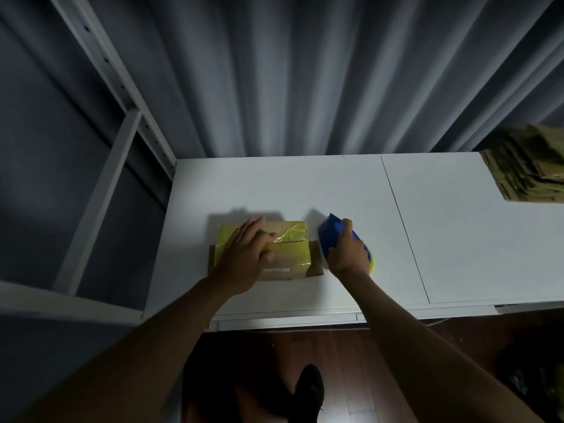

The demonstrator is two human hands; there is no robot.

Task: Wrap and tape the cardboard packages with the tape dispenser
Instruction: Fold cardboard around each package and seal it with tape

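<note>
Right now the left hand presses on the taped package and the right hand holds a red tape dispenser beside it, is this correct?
Not quite: the tape dispenser is blue, not red, as the head view shows. The rest holds: the left hand presses on the taped package, and the right hand holds the dispenser beside it.

Single head-worn wide-angle view, facing forward and steeply down, close over tabletop (335,184), curtain toward 12 o'clock, floor toward 6 o'clock

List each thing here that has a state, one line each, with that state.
cardboard package: lying flat on the white table, partly wrapped in yellow tape, bottom flap sticking out.
tape dispenser: blue, off the package, held to its right.
left hand: fingers straight, pressing on the package.
right hand: grips the dispenser.
stack of cardboard: piled at the table's far right.
</note>
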